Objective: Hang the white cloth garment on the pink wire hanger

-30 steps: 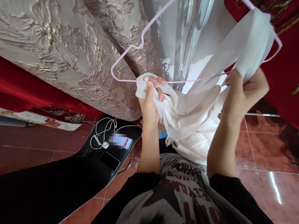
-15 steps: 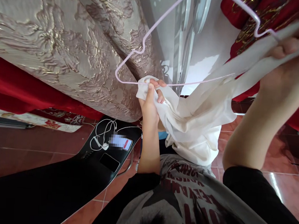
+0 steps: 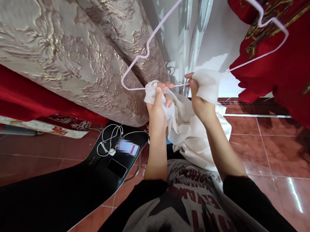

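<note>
Red tiled floor [image 3: 268, 154] runs beneath the whole scene, its pale joints visible at right. A gold-and-cream brocade cloth [image 3: 70, 47] fills the upper left, hanging in deep folds. A black seat [image 3: 48, 179] extends along the lower left, its far end near the brocade's lower edge. At upper right hangs a red cloth [image 3: 283, 71] with gold decoration. The wearer's grey shirt [image 3: 181, 208], with black sleeves and dark red lettering, occupies the lower centre.

The white cloth [image 3: 196, 132] is located between the two forearms, bunched in front of the shirt, its upper portion raised to the hanger [image 3: 163, 20]. The hanger is pale pink, with a notch in each shoulder; its top lies outside the view. Its lower bar slopes upward to the right and passes behind the white cloth beside the right hand [image 3: 198, 96].

Left hand [image 3: 158, 98]: closed, holding white cloth against the bar, thumb on the near side. Right hand: fingers in a narrow pinch on the white cloth at the bar, a flap covering the back of the hand.

On the seat lie a lit phone [image 3: 134, 149], a dark phone [image 3: 117, 168] just beside it, and white earphones [image 3: 112, 151] with looped cord.
</note>
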Available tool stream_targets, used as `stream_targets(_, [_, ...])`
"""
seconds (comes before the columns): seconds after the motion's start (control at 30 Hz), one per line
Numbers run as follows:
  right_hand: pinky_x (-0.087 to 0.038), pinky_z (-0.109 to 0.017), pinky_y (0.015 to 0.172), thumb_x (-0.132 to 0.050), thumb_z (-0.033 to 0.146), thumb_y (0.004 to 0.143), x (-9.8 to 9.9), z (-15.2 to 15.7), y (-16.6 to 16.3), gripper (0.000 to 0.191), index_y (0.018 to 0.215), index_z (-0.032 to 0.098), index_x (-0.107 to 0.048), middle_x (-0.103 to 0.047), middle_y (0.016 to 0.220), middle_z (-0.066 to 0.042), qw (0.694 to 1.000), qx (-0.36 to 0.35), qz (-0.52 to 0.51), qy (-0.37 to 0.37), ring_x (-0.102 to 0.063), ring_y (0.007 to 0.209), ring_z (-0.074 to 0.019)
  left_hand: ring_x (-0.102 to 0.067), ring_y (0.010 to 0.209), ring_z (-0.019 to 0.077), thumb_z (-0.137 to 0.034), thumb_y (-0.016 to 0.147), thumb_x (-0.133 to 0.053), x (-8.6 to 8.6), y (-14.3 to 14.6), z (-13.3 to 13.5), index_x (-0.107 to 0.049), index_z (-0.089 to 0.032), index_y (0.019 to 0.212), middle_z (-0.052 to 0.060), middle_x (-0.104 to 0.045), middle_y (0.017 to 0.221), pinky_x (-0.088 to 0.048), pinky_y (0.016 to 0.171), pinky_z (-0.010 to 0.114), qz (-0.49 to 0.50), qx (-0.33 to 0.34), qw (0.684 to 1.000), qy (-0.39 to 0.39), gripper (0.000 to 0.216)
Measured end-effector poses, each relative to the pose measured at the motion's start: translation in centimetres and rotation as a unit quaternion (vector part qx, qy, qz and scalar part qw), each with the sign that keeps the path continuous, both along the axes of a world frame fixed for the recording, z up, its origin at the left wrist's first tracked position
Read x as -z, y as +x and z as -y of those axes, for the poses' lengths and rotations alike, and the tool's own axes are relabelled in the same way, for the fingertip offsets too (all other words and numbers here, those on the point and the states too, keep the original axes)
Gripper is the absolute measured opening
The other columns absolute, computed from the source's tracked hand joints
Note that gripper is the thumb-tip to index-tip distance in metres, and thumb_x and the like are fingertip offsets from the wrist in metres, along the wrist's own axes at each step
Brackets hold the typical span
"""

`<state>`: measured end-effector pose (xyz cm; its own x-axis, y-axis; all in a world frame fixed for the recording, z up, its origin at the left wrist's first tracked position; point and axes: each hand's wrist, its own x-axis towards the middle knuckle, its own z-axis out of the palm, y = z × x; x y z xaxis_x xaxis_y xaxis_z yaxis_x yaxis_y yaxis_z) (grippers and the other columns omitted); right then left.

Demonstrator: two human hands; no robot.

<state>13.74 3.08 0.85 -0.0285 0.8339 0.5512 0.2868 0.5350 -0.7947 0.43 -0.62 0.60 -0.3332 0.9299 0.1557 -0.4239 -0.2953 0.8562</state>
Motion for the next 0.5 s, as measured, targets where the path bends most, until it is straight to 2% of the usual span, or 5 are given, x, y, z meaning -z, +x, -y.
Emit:
stream_targets(0.17, [-0.052, -0.048, 0.113, -0.041, 0.067, 0.101, 1.2, -1.1, 1.1, 0.05, 0.108, 0.024, -0.065, -0.064, 0.109, -0.007, 0.999, 0.036, -0.002, -0.011, -0.062, 0.108, -0.0185, -0.042, 0.055, 0.0082, -0.052, 0.09, -0.079, 0.3, -0.2, 1.0, -0.069, -0.026, 0.108, 0.007, -0.075, 0.124, -0.039, 0.056, 0.028, 0.009, 0.054, 0.998, -0.01, 0.033])
stream_targets(0.27, [-0.049, -0.051, 0.117, -0.045, 0.063, 0.1, 1.0, -1.1, 1.8, 0.045, 0.109, 0.024, -0.065, -0.064, 0.112, -0.007, 0.999, 0.032, 0.006, -0.022, -0.06, 0.113, -0.0203, -0.054, 0.061, 0.0103, -0.041, 0.088, -0.081, 0.6, -2.1, 1.7, -0.071, -0.021, 0.113, 0.008, -0.079, 0.106, -0.048, 0.065, 0.027, -0.058, 0.072, 0.994, -0.064, 0.034])
stream_targets(0.37, [-0.045, -0.05, 0.121, -0.05, 0.06, 0.099, 0.8, -1.0, 2.2, 0.037, 0.108, 0.028, -0.064, -0.065, 0.117, -0.007, 0.999, 0.024, 0.004, -0.046, -0.058, 0.117, -0.021, -0.066, 0.073, 0.0169, -0.033, 0.081, -0.086, 0.7, -5.6, 2.2, -0.077, -0.014, 0.09, 0.007, -0.076, 0.08, -0.053, 0.07, 0.028, -0.166, 0.094, 0.974, -0.119, 0.023])
stream_targets(0.43, [-0.045, -0.049, 0.121, -0.051, 0.058, 0.099, 0.8, -0.9, 2.2, 0.035, 0.109, 0.027, -0.064, -0.065, 0.117, -0.007, 0.999, 0.02, 0.0, -0.046, -0.059, 0.117, -0.0206, -0.067, 0.072, 0.019, -0.024, 0.072, -0.089, 0.5, -8.2, 2.1, -0.075, -0.015, 0.076, 0.005, -0.075, 0.074, -0.052, 0.063, 0.027, -0.187, 0.041, 0.975, -0.114, 0.017])
stream_targets(0.5, [-0.047, -0.048, 0.12, -0.049, 0.055, 0.1, 0.8, -0.9, 2.0, 0.037, 0.11, 0.024, -0.064, -0.065, 0.114, -0.007, 0.999, 0.02, -0.004, -0.032, -0.06, 0.116, -0.0197, -0.066, 0.072, 0.0197, -0.024, 0.074, -0.085, -0.1, -10.1, 1.6, -0.073, -0.019, 0.073, 0.002, -0.074, 0.072, -0.052, 0.059, 0.027, -0.174, -0.01, 0.98, -0.091, 0.014])
